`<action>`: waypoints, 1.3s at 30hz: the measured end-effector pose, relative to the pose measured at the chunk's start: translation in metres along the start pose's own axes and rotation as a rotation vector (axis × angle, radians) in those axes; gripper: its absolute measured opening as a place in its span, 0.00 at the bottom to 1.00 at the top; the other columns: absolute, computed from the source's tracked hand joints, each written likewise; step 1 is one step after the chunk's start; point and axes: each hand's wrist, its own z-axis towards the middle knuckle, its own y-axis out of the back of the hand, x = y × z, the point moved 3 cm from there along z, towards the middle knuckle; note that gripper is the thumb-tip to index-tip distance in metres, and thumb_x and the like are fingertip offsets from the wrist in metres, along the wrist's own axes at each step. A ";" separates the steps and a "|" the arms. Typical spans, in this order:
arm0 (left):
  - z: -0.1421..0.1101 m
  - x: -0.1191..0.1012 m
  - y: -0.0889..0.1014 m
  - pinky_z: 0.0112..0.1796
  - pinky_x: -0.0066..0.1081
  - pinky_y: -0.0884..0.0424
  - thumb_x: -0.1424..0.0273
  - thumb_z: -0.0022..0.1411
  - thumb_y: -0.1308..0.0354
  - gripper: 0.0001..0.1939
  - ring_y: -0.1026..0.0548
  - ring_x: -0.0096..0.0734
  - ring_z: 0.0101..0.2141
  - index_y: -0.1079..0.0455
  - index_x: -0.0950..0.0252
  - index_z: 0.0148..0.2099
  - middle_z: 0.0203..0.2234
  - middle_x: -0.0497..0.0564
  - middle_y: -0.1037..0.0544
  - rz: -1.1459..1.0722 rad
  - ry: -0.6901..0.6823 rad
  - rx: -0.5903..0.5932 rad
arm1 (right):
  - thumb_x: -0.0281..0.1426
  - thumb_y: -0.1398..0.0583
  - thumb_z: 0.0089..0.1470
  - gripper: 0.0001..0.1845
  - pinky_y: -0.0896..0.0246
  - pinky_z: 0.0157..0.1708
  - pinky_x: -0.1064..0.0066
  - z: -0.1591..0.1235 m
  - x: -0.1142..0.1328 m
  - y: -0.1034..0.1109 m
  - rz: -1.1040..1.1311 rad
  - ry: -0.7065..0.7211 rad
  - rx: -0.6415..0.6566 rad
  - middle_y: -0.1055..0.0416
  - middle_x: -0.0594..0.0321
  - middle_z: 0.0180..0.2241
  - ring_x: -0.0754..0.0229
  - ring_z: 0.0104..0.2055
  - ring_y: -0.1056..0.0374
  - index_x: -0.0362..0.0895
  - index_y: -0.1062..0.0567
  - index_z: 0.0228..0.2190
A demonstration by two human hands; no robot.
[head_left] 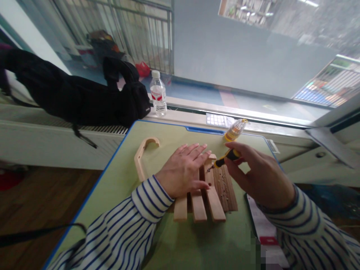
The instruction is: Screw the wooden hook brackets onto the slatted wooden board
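My left hand [184, 170] lies flat with fingers stretched out, pressing down on a set of wooden slats [206, 198] on the green table [118, 183]. My right hand [257, 174] is closed round a small yellow-and-black screwdriver [225, 159]. Its tip points at the top of a slat beside my left fingertips. Several small screws lie on the rightmost slat [226, 185]. A curved wooden piece [142, 157] rests to the left of my left hand.
A small yellow-capped bottle [235, 130] lies at the table's far edge. On the windowsill stand a clear water bottle [158, 93] and a black bag [84, 95]. A printed sheet [263, 227] lies by my right forearm. A black cable [42, 232] runs at lower left.
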 end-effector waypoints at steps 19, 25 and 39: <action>0.001 -0.004 -0.006 0.56 0.50 0.51 0.45 0.52 0.46 0.39 0.39 0.47 0.55 0.45 0.57 0.61 0.57 0.56 0.36 0.017 0.029 -0.010 | 0.28 0.44 0.53 0.16 0.32 0.30 0.74 -0.013 -0.005 -0.003 0.040 -0.055 -0.018 0.26 0.59 0.34 0.65 0.29 0.29 0.39 0.32 0.45; 0.002 -0.004 -0.010 0.55 0.50 0.50 0.46 0.53 0.46 0.37 0.38 0.46 0.54 0.44 0.56 0.61 0.56 0.56 0.35 0.045 0.045 -0.038 | 0.28 0.44 0.53 0.16 0.31 0.30 0.72 -0.015 -0.006 -0.005 0.035 -0.063 -0.038 0.26 0.59 0.33 0.65 0.28 0.29 0.41 0.32 0.45; 0.005 -0.003 -0.010 0.53 0.45 0.47 0.46 0.52 0.46 0.36 0.37 0.46 0.51 0.44 0.54 0.60 0.54 0.54 0.34 0.019 0.063 -0.031 | 0.26 0.43 0.52 0.16 0.33 0.35 0.75 -0.014 -0.007 -0.006 0.013 -0.043 -0.050 0.27 0.61 0.33 0.65 0.31 0.30 0.40 0.32 0.45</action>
